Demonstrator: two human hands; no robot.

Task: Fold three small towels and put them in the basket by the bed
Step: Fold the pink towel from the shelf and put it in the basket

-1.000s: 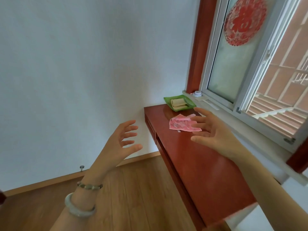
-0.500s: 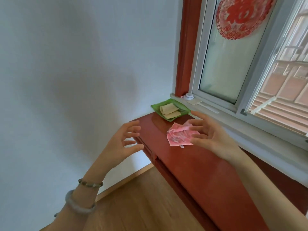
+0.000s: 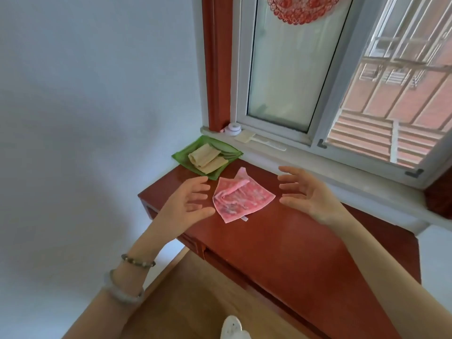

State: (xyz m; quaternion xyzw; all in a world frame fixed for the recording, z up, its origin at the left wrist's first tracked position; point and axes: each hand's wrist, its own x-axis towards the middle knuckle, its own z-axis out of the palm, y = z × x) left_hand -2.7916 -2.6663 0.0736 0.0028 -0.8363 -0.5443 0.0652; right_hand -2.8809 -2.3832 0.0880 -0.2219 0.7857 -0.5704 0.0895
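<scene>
A small pink towel (image 3: 241, 198) lies crumpled and partly folded over on the red wooden table (image 3: 281, 241). My left hand (image 3: 188, 204) hovers just left of it, fingers spread, holding nothing. My right hand (image 3: 308, 194) hovers to the right of the towel, also spread and empty. Beyond the towel stands a green basket (image 3: 182, 159) at the table's far corner, with beige folded towels (image 3: 208, 158) lying in it.
A window sill (image 3: 318, 157) runs along the table's far side, with a small white round object (image 3: 232, 129) and a white comb (image 3: 259, 141) on it. A white wall stands to the left. Wooden floor lies below the table's near edge.
Both hands have come closer to the pink towel and now flank it. My view has shifted nearer to the table.
</scene>
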